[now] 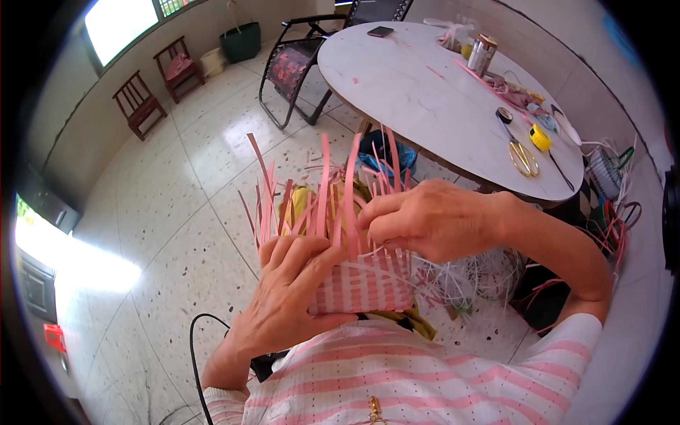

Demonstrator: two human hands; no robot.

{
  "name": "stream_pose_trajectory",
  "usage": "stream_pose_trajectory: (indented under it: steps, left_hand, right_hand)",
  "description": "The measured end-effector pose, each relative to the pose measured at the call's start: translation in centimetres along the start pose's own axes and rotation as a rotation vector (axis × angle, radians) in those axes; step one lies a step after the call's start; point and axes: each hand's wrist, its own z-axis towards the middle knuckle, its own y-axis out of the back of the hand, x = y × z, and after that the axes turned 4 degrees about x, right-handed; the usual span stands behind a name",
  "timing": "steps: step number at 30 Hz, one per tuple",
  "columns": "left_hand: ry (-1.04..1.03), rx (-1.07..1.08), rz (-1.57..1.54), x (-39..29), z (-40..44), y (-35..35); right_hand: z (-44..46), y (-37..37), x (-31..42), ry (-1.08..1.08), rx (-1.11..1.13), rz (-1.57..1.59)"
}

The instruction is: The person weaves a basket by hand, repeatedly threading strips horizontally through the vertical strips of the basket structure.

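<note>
A half-woven basket (365,289) of pink and white plastic strips rests in front of my body. Tall pink strips (324,188) stand up loose from its upper edge. My left hand (292,283) clasps the basket's left side, fingers over the rim and thumb beneath. At the rim on the right, my right hand (439,221) has its fingers pinched together on a strip among the uprights; the fingertips partly hide it. A thin white strip (379,269) crosses the basket's near wall and trails right. Yellowish cloth (300,205) shows behind the uprights.
An oval table (425,92) stands ahead, bearing scissors (524,159), a yellow tape measure (540,137), black tape (503,115), a can (482,55) and a phone (380,32). Tangled white strips (471,280) lie right. A blue-lined bin (397,152) and a folding chair (290,67) are beyond.
</note>
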Motion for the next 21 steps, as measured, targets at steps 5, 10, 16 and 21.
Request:
stream_pose_trajectory:
  steps: [5,10,16,21]
  left_hand:
    - [0.01,-0.018,-0.006,0.2,0.0,-0.1]
    - [-0.01,0.047,-0.001,0.0,0.0,0.1]
    - [0.006,0.028,-0.021,0.3,-0.3,0.1]
    - [-0.004,0.032,-0.014,0.6,0.1,-0.1]
  right_hand:
    - [0.5,1.0,3.6,-0.063,0.025,-0.434]
    - [-0.1,0.7,3.2,-0.206,0.001,-0.493]
    - [-2.5,0.3,-2.4,-0.761,0.173,0.736]
    - [-5.9,-2.6,-4.7,-0.718,0.168,1.039]
